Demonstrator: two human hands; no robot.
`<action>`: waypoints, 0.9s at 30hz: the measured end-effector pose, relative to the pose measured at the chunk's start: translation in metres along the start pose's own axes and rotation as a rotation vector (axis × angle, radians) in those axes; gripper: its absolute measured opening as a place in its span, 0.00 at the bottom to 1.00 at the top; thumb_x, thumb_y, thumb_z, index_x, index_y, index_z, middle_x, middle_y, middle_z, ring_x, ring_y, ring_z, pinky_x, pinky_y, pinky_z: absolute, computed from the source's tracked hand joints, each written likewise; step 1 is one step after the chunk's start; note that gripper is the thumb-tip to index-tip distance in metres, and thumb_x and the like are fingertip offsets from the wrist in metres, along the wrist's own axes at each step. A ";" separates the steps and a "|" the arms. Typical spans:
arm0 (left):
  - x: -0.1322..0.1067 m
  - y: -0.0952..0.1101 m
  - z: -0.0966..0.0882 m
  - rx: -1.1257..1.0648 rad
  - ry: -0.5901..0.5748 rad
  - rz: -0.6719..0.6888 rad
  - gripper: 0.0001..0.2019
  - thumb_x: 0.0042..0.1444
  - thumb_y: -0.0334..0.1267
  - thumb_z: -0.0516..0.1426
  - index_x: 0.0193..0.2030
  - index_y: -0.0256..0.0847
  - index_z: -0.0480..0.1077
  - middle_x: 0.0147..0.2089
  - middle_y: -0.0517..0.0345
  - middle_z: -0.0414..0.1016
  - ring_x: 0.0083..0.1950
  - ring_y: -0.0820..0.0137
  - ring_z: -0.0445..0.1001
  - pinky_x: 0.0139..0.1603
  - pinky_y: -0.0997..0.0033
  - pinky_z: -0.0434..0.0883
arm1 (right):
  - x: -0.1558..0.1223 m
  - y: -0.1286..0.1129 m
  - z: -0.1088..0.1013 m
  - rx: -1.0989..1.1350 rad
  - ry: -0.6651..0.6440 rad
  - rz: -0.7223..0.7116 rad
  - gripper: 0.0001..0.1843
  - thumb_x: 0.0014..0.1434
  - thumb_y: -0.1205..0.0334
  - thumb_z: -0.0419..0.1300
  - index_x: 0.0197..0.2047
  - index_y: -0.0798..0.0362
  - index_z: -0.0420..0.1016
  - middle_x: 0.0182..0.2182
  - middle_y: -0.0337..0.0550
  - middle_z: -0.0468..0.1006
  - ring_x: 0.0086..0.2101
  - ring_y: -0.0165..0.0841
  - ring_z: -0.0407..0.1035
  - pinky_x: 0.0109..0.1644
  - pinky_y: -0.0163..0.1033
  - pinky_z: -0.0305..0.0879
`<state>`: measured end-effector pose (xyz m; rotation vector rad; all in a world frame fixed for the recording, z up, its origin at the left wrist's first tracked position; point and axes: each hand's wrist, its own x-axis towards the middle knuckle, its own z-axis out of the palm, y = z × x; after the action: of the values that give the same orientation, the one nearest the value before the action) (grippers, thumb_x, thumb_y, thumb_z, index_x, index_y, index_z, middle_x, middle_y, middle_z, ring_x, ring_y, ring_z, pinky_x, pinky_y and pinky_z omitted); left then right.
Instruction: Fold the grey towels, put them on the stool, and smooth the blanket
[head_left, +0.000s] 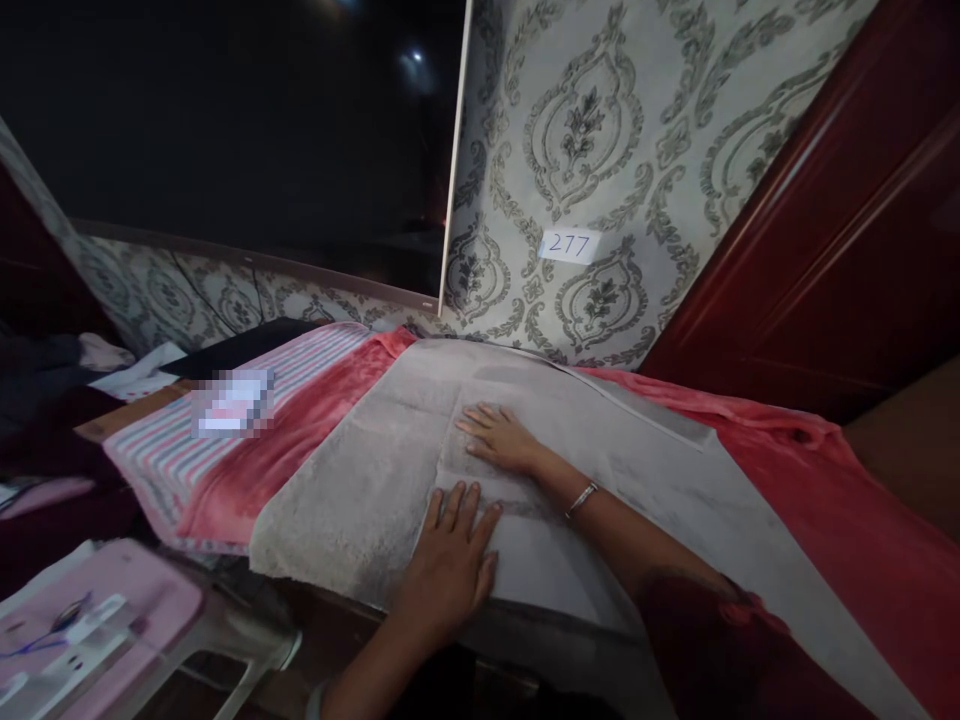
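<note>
A large grey cloth point(360, 470) lies over a surface, with a smoother, paler grey layer point(637, 480) folded across its right side. My left hand point(450, 550) rests flat on the cloth near its front edge, fingers spread across the fold line. Farther back, my right hand point(496, 438) presses flat near the same fold, its fingers apart and pointing left. Neither hand grips anything. Beneath the grey cloth, red plush fabric point(281, 440) shows on the left, and more red fabric point(840, 510) shows on the right.
Striped fabric point(172, 440) with a blurred-out item point(234, 402) on it lies to the left. A pink-topped stool point(157, 585) holding a white power strip point(67, 650) stands at lower left. Behind are a large dark screen point(247, 130), patterned wallpaper and a paper marked 277 point(570, 245).
</note>
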<state>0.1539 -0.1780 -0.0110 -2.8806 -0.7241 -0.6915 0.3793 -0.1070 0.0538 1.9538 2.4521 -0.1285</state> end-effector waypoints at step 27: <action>-0.001 -0.012 0.003 0.064 0.194 0.065 0.26 0.64 0.36 0.53 0.69 0.43 0.66 0.71 0.44 0.66 0.71 0.50 0.63 0.67 0.41 0.62 | -0.005 0.020 -0.026 0.136 0.122 0.126 0.30 0.75 0.50 0.41 0.77 0.43 0.50 0.76 0.44 0.41 0.74 0.45 0.34 0.74 0.62 0.38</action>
<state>0.1491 -0.1672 -0.0145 -2.7170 -0.6127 -0.9051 0.4012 -0.1062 0.0787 2.2288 2.4433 -0.1850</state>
